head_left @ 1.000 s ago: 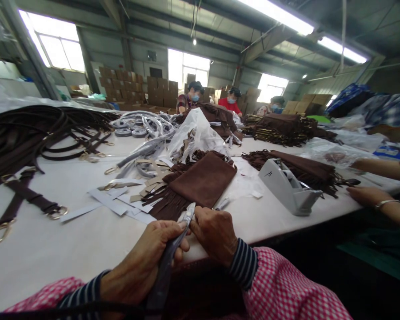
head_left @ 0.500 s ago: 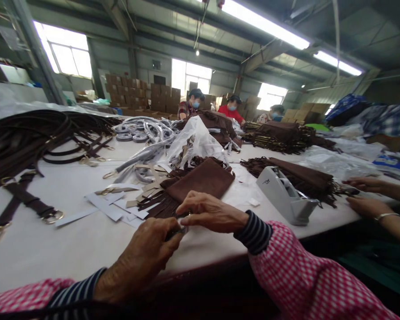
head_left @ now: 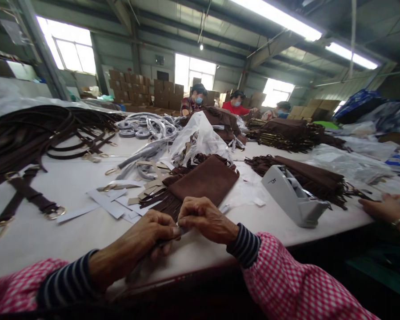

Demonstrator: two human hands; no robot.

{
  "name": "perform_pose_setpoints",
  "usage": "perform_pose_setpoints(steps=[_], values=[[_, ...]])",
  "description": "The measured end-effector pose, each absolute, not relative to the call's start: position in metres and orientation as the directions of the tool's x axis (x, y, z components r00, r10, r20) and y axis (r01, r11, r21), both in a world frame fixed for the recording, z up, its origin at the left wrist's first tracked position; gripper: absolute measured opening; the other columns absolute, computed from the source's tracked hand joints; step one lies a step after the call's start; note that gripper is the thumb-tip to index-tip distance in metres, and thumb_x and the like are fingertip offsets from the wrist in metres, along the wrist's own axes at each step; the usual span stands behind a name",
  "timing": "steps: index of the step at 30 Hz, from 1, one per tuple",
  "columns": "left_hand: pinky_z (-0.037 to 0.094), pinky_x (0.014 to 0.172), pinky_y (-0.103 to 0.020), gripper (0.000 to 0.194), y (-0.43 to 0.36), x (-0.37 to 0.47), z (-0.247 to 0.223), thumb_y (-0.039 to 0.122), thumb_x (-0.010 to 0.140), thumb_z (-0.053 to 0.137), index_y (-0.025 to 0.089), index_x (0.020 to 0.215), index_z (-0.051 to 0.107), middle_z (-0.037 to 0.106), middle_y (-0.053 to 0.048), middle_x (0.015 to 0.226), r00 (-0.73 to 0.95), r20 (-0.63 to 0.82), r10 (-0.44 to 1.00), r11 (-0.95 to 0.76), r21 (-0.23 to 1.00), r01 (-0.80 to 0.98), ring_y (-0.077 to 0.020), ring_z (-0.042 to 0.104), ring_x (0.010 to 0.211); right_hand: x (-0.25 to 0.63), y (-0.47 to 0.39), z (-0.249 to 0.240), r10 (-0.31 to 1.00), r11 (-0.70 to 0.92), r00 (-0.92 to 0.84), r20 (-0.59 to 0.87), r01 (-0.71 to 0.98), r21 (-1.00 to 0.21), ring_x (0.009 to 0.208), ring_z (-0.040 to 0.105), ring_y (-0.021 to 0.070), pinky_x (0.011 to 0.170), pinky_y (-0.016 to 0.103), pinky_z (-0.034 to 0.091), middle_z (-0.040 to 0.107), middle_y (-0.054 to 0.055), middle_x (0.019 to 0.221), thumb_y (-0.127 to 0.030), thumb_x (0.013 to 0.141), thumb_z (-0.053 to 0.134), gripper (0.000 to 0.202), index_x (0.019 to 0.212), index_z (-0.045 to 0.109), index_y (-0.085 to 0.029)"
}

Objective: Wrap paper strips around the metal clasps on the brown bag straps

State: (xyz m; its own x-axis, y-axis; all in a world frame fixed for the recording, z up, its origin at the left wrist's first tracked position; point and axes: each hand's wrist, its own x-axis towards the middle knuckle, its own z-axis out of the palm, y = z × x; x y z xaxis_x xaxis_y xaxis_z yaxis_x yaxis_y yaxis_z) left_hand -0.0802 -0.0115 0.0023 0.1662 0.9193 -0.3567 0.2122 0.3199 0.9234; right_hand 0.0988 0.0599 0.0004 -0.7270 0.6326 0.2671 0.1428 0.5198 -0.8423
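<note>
Near the table's front edge my left hand [head_left: 138, 242] and my right hand [head_left: 206, 220] meet, fingertips pinched close together. Between them shows a small greyish piece, mostly hidden by the fingers, so its kind cannot be told. Just beyond my hands lies a dark brown fringed suede-like piece [head_left: 205, 180], its fringe spread toward the left. White paper strips [head_left: 106, 202] and beige strips [head_left: 150, 191] are scattered beside that fringe. To the right of my right hand stands a grey tape dispenser [head_left: 288, 200].
Brown straps with gold buckles [head_left: 30, 195] cover the left side. Grey wrapped straps [head_left: 150, 126] and a clear plastic bag [head_left: 200, 138] lie mid-table. Brown fringed pieces [head_left: 300, 175] are stacked behind the dispenser. A co-worker's hand [head_left: 386, 209] is at the right; several people sit across.
My right hand has drawn its fingers in to a pinch against my left fingertips. My left hand has turned, thumb now on top. The co-worker's hands at the right have shifted rightward in view.
</note>
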Motion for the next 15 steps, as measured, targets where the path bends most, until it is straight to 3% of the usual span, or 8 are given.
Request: perform_pose_setpoints(steps=[5,7,10,12,13,15], values=[[0.018,0.035,-0.013,0.024,-0.005,-0.088,-0.001,0.031,0.064,0.075,0.012,0.055,0.062,0.055,0.000,0.045,0.202,-0.449,0.870,0.467,0.883,-0.046,-0.0025,0.034,0.032,0.106,0.046,-0.010,0.560,0.740,-0.689,0.461,0.165,-0.652,0.090,0.055,0.0172,0.082,0.030,0.046,0.060,0.003,0.090,-0.009,0.083,0.062,0.011,0.085,0.070,-0.017],[0.021,0.034,-0.012,0.021,-0.003,-0.092,-0.004,0.027,0.064,0.074,0.012,0.057,0.062,0.055,0.001,0.047,0.218,-0.467,0.857,0.501,0.854,-0.138,-0.0019,0.033,0.032,0.109,0.037,-0.015,0.486,0.833,-0.703,0.519,0.193,-0.518,0.100,0.054,0.0213,0.089,0.035,0.048,0.061,0.007,0.104,-0.008,0.080,0.059,0.029,0.106,0.068,-0.018],[0.025,0.036,-0.012,0.019,-0.003,-0.094,-0.007,0.025,0.068,0.072,0.013,0.061,0.060,0.056,0.002,0.052,0.248,-0.439,0.864,0.490,0.847,-0.205,-0.0018,0.034,0.033,0.113,0.021,-0.021,0.401,0.914,-0.765,0.503,0.304,-0.267,0.115,0.049,0.0286,0.096,0.044,0.049,0.058,0.015,0.126,-0.010,0.082,0.055,0.053,0.135,0.054,-0.013],[0.027,0.038,-0.012,0.022,-0.007,-0.095,-0.004,0.029,0.075,0.070,0.013,0.063,0.060,0.058,0.001,0.053,0.278,-0.378,0.883,0.425,0.895,-0.136,-0.0028,0.037,0.035,0.120,0.010,-0.022,0.390,0.920,-0.782,0.486,0.357,-0.164,0.121,0.047,0.0307,0.100,0.049,0.047,0.055,0.016,0.136,-0.011,0.087,0.052,0.056,0.143,0.047,-0.014],[0.028,0.039,-0.013,0.024,-0.010,-0.097,-0.001,0.033,0.079,0.068,0.014,0.066,0.063,0.059,0.000,0.055,0.295,-0.349,0.889,0.379,0.924,-0.049,-0.0040,0.040,0.037,0.125,0.006,-0.022,0.400,0.915,-0.778,0.485,0.365,-0.169,0.122,0.047,0.0303,0.102,0.049,0.045,0.054,0.015,0.139,-0.012,0.090,0.052,0.055,0.144,0.047,-0.016],[0.038,0.045,-0.015,0.028,-0.021,-0.105,0.006,0.043,0.085,0.065,0.016,0.083,0.072,0.067,-0.002,0.064,0.314,-0.306,0.899,0.247,0.945,0.216,-0.0087,0.051,0.046,0.142,0.002,-0.020,0.485,0.874,-0.711,0.510,0.378,-0.305,0.122,0.051,0.0272,0.102,0.045,0.047,0.056,0.012,0.137,-0.016,0.093,0.053,0.050,0.143,0.049,-0.021]])
